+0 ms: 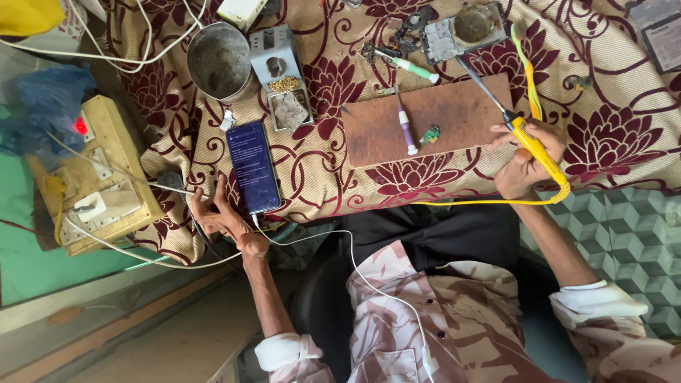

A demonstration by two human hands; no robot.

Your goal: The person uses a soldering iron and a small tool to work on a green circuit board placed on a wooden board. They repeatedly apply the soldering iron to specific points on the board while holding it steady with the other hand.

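Note:
My right hand (523, 157) grips a yellow-handled soldering iron (533, 144), its metal tip reaching up toward a small square tin (464, 30) at the back. My left hand (221, 216) rests at the near left table edge, fingers spread, touching the lower corner of a dark smartphone (252, 165) with a lit screen and a white cable plugged in. On a brown wooden board (425, 118) lie a small green circuit piece (429, 135) and a white-and-purple pen-like tool (406, 129).
A round metal bowl (218, 61) and a soldering stand with sponge (282, 74) sit behind the phone. A beige power strip box (99, 174) with a red light and plugged leads is at the left. A green-handled screwdriver (411, 67) lies by phone parts. Floral cloth (610, 128) covers the table.

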